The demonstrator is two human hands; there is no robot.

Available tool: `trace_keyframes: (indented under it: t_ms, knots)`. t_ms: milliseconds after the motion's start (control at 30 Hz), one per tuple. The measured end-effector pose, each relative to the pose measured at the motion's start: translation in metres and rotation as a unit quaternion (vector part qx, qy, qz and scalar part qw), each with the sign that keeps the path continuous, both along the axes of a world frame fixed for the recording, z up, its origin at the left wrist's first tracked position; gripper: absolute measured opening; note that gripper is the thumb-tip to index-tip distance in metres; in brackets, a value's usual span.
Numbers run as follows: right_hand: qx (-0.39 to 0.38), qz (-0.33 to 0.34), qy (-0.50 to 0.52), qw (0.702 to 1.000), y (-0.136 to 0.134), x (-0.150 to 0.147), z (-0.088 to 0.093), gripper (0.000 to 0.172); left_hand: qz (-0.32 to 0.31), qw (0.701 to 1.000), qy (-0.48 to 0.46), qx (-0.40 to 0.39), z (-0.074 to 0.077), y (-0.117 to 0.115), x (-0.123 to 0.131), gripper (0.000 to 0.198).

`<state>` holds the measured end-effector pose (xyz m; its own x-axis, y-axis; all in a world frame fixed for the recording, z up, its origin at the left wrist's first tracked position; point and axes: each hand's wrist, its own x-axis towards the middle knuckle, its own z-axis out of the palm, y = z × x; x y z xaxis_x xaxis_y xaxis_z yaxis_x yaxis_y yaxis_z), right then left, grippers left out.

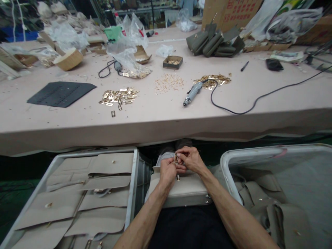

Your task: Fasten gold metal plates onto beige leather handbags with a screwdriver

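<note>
A pale beige handbag [185,188] rests on my lap below the table edge. Both hands meet above its upper side, around a small gold metal buckle plate [176,158]. My left hand [168,169] closes its fingers on the buckle plate from the left. From the right, the fingertips of my right hand [190,159] pinch the same piece. A small metal fitting [178,177] shows on the bag just under my fingers. How the plate joins the bag is partly hidden by my fingers.
A grey crate [133,186] of beige bags stands left, a white bin [224,166] of bags right. On the table lie gold plates [119,95], small screws [168,83], a corded electric screwdriver [192,94], a black sheet [61,94] and dark green bags [215,41].
</note>
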<state>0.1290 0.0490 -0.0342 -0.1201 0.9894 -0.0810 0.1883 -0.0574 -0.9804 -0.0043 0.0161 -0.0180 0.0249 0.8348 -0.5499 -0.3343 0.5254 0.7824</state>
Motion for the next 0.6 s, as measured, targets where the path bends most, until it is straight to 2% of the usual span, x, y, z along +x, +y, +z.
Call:
trace_keyframes:
  t_ms: [367,600]
  knots:
    - [0.036,0.001,-0.021,0.999,-0.0010,0.0005,-0.0009,0.017,-0.009,1.000,0.001,0.008,0.0021,-0.0014,0.0000,0.011]
    - [-0.002,-0.009,0.010,1.000,-0.0012,-0.0033,-0.0008,0.015,-0.014,1.000,0.004,0.010,0.0014,-0.0027,-0.0013,0.006]
